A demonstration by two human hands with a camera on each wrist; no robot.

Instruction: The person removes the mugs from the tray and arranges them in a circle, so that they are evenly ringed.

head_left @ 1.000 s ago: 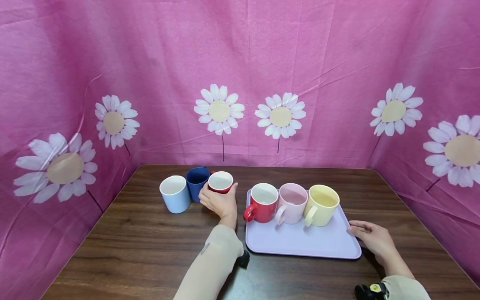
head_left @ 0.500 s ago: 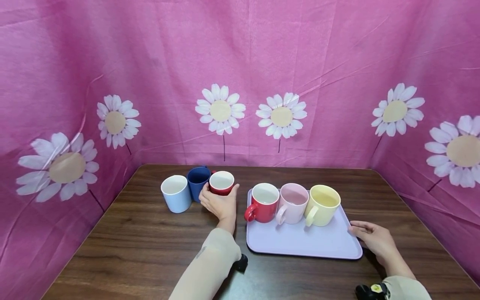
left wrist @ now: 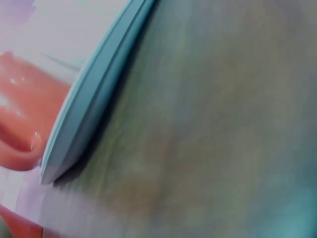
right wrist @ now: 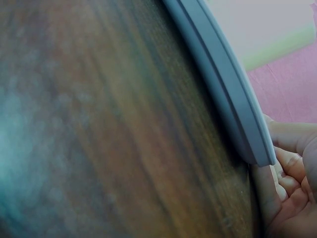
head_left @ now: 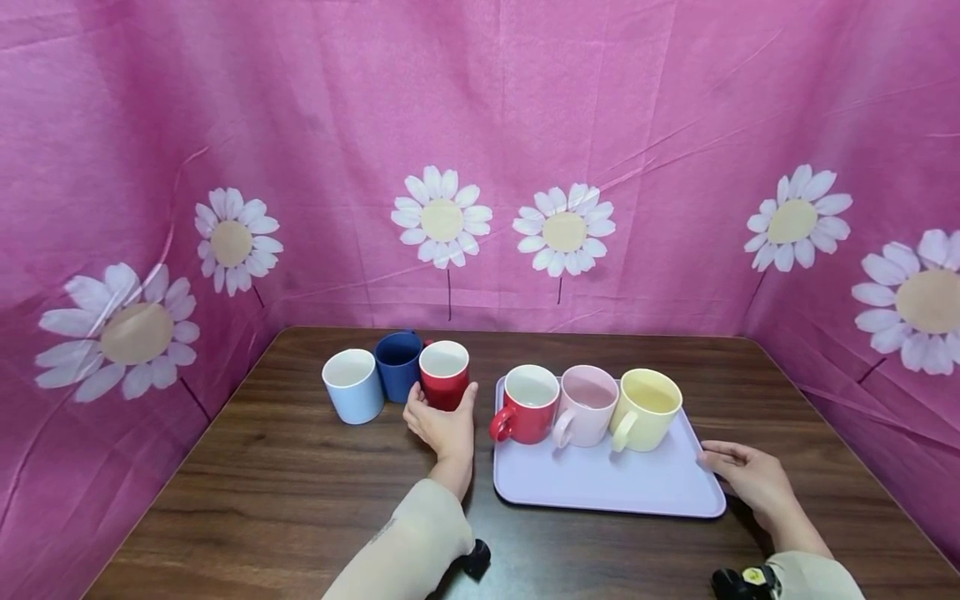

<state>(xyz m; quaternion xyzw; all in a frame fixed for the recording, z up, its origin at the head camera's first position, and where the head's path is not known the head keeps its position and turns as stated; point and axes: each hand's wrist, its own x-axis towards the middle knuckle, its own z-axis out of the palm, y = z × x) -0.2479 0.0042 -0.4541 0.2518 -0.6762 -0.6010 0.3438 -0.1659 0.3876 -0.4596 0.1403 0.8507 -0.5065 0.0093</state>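
In the head view, a red mug (head_left: pixel 445 387) with a white inside stands upright on the table. My left hand (head_left: pixel 442 425) is at its near side, thumb and fingers spread around its lower part; whether they touch it is unclear. Close beside this mug are a dark blue mug (head_left: pixel 398 367) and a light blue mug (head_left: pixel 352 392). The lilac tray (head_left: pixel 600 487) carries another red mug (head_left: pixel 528 412), a pink mug (head_left: pixel 587 408) and a yellow mug (head_left: pixel 647 408) in a row, handles facing me. With fairly straight fingers, my right hand (head_left: pixel 750 479) touches the tray's right edge.
The brown wooden table (head_left: pixel 285 500) ends at a pink cloth backdrop (head_left: pixel 525 100) printed with daisies. Between the left group of mugs and the tray runs a narrow strip of bare wood. In the left wrist view, the tray rim (left wrist: pixel 94 89) cuts across the upper left.
My left hand has loosened and drawn back toward me from the left red mug, whose front now shows. The right hand and the tray have stayed still.
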